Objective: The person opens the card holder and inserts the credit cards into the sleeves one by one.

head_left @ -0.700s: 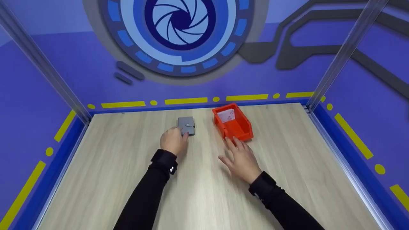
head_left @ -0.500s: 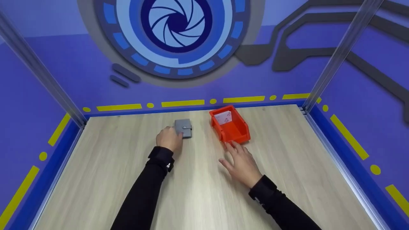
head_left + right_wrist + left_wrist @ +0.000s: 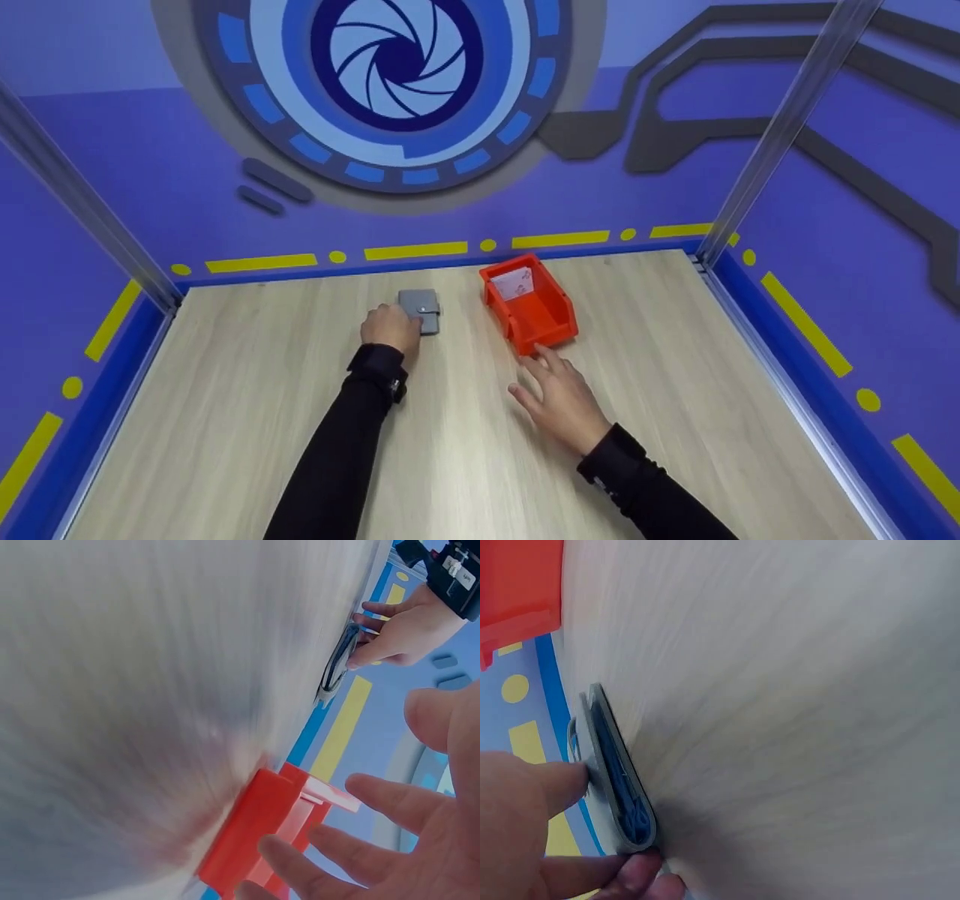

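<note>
A small grey wallet (image 3: 419,311) with a snap strap lies on the wooden table, left of a red plastic bin (image 3: 531,307). My left hand (image 3: 391,328) grips the wallet by its left edge, thumb on the cover. In the left wrist view, the fingertips (image 3: 641,870) curl at the rounded spine of the wallet (image 3: 615,772), and dark blue inner layers show between its covers. My right hand (image 3: 562,401) is spread loosely, with its fingertips close to the near end of the bin. It holds nothing in the right wrist view.
A pale pink-patterned paper (image 3: 513,284) sits against the inside back of the bin. Blue printed panels (image 3: 420,225) wall the table (image 3: 465,450) at the back and both sides, with metal posts (image 3: 787,127) at the far corners.
The head view has shifted, so the scene sits lower and further left. My left hand has moved round to the wallet's left edge. The right hand stays near the bin, fingers spread.
</note>
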Demonstrator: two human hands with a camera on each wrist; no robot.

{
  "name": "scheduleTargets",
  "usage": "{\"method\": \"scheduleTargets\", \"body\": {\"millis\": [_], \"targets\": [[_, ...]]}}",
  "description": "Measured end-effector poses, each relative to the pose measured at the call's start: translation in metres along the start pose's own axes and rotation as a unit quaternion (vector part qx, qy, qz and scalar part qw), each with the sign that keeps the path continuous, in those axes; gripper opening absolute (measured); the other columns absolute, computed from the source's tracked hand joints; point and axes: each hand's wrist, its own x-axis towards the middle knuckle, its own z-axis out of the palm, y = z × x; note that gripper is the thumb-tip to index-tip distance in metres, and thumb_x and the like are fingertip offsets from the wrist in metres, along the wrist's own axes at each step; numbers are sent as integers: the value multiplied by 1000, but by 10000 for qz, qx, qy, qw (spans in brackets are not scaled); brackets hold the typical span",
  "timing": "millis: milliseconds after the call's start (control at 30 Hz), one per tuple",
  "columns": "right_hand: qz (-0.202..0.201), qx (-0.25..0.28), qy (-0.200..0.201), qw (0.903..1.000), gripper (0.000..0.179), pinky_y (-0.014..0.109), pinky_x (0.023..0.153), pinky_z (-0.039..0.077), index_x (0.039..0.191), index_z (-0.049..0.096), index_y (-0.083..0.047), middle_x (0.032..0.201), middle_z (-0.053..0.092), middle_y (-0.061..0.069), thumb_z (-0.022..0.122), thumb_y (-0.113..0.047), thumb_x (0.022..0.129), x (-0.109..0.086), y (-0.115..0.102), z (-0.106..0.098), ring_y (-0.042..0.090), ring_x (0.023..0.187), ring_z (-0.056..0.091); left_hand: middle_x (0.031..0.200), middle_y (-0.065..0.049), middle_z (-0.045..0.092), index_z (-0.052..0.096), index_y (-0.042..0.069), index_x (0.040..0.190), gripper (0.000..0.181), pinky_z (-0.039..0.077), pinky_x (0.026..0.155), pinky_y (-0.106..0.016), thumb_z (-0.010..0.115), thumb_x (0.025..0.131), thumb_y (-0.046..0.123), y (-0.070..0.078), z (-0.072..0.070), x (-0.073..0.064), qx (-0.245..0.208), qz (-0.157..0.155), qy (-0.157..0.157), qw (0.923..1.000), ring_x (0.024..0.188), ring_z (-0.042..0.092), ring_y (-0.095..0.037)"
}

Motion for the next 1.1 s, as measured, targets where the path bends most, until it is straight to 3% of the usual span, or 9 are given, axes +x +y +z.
{"method": "scheduleTargets", "body": {"millis": [167,333,467,567,733,900,1100], "targets": [[-79,59,-22,9999,54,66,119,48,148,69,-10,165,53,25,76,-41,104,-1,0,-1,45,145,60,104,-16,76,80,1,96,37,58,82,-48,72,106,36,-1,-6,-3,-383,-87,-238,9989,90,70,-29],[-109,44,3,9999,52,66,118,48,146,70,-10,165,53,26,77,-40,104,-1,0,-5,46,144,61,77,-5,58,57,9,73,33,43,66,-41,70,102,18,1,-10,-6,-747,76,-36,9972,70,52,-22],[-206,7,88,9997,49,66,118,49,143,71,-8,162,55,27,78,-36,103,0,0,-5,47,141,62,71,-2,45,45,13,67,42,39,65,-40,65,104,19,4,-7,-9,-603,145,173,9979,67,47,-22],[-250,14,85,9997,48,65,118,49,142,72,-7,161,55,27,78,-34,103,-2,-1,-3,47,141,62,79,-6,59,61,9,72,40,49,70,-43,70,104,30,6,-3,-14,-266,98,129,9995,73,54,-23],[-229,49,-79,9997,50,64,119,49,144,71,-8,162,55,25,77,-36,104,-7,-5,-1,45,144,61,107,-18,72,78,-1,97,37,57,88,-50,75,103,35,4,5,-23,44,-15,-208,9998,93,66,-30],[-347,34,-2,9994,46,64,115,51,142,73,-9,160,57,25,78,-34,103,-6,-4,-4,45,139,64,115,-21,71,76,-6,110,43,57,88,-48,76,103,36,1,5,-27,-420,-18,-541,9976,94,64,-29],[-394,43,156,9991,44,65,114,52,139,74,-8,160,57,26,78,-33,103,2,-1,-9,47,138,65,117,-21,75,71,-4,116,40,55,87,-45,79,101,32,9,-6,-32,-1117,133,-583,9919,96,65,-29]]}}
